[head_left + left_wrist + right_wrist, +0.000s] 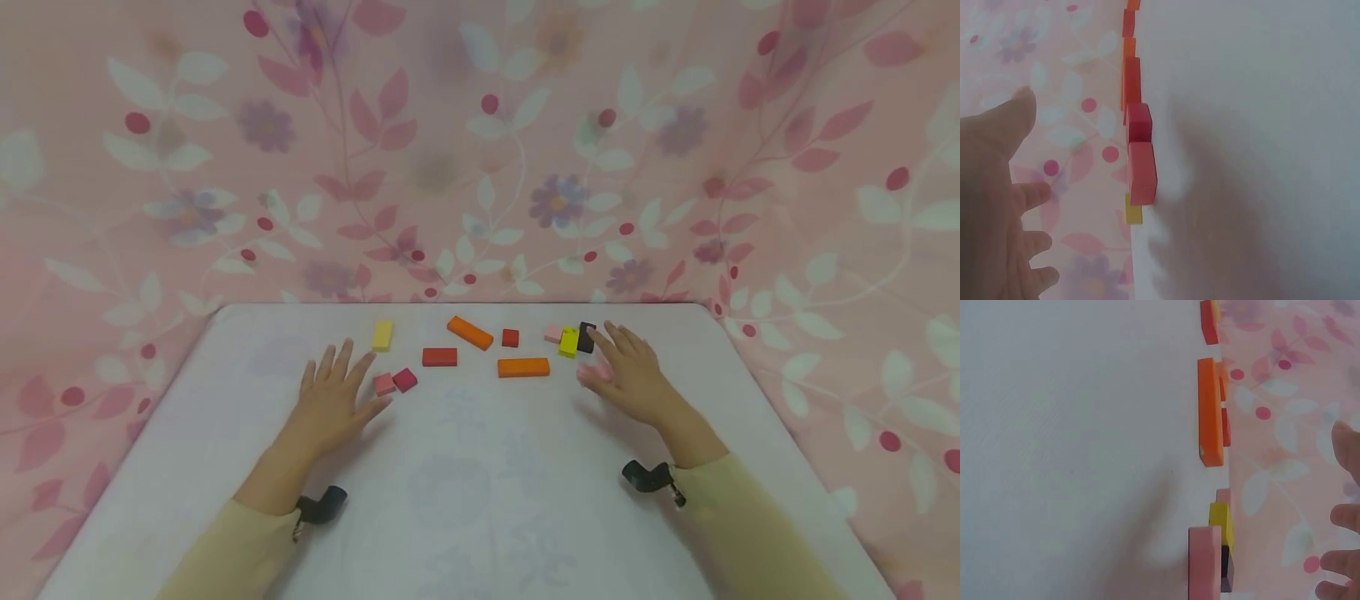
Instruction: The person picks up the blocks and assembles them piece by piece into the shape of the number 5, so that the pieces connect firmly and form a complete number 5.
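My left hand (330, 404) hovers with fingers spread over the table's left side, holding nothing. Nearest to it are a salmon-pink block (384, 384), a crimson cube (405, 380) beside it and a pale yellow block (382, 336). On the other side my right hand (628, 375) is also spread and holds nothing. It partly covers a pink block (1204, 562) and a black block (587, 337). Against the black one lies a bright yellow block (569, 342), with a light pink block (553, 333) at its left. Both wrist views show the fingers apart from the blocks.
Between the hands lie a red block (439, 357), a slanted orange bar (470, 332), a small red cube (510, 338) and another orange bar (523, 367). The white-covered table (465, 500) ends at a pink floral curtain (450, 167). A small black camera (324, 505) sits at the left wrist.
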`<action>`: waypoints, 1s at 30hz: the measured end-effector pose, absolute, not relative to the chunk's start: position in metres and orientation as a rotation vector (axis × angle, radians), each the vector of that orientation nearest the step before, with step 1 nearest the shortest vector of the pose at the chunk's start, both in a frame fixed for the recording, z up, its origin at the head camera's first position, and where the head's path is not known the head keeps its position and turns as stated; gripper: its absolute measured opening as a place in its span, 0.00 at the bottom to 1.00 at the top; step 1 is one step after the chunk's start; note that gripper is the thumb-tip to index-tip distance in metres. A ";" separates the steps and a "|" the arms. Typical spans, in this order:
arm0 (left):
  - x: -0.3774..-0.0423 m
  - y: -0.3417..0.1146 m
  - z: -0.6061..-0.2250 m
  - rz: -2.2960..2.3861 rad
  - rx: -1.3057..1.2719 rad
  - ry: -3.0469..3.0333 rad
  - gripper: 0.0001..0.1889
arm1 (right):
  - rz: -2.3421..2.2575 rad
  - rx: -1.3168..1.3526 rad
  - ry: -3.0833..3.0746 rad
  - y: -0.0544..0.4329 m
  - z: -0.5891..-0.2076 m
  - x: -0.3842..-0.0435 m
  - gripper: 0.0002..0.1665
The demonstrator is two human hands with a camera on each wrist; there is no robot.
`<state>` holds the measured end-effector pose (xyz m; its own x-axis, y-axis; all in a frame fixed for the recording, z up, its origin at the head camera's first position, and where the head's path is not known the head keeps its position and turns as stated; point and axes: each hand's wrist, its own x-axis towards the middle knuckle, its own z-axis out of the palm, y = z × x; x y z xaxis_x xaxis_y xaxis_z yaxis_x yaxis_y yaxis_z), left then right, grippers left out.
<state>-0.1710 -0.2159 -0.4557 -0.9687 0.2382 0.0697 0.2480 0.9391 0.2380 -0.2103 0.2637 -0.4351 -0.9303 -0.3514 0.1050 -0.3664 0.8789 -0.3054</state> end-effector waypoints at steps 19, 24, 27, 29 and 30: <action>-0.209 -0.190 -0.459 -0.592 -0.396 -2.988 0.33 | 0.909 0.631 -2.836 0.198 -0.447 -0.246 0.26; -0.219 -0.189 -0.463 -0.638 -0.397 -2.914 0.31 | 0.991 0.589 -2.814 0.179 -0.454 -0.257 0.22; -0.226 -0.188 -0.465 -0.658 -0.386 -2.891 0.30 | 1.032 0.560 -2.812 0.169 -0.455 -0.263 0.21; -0.232 -0.188 -0.466 -0.667 -0.377 -2.883 0.29 | 1.055 0.532 -2.819 0.163 -0.456 -0.267 0.21; -0.234 -0.188 -0.467 -0.678 -0.369 -2.883 0.29 | 1.065 0.516 -2.823 0.160 -0.456 -0.269 0.20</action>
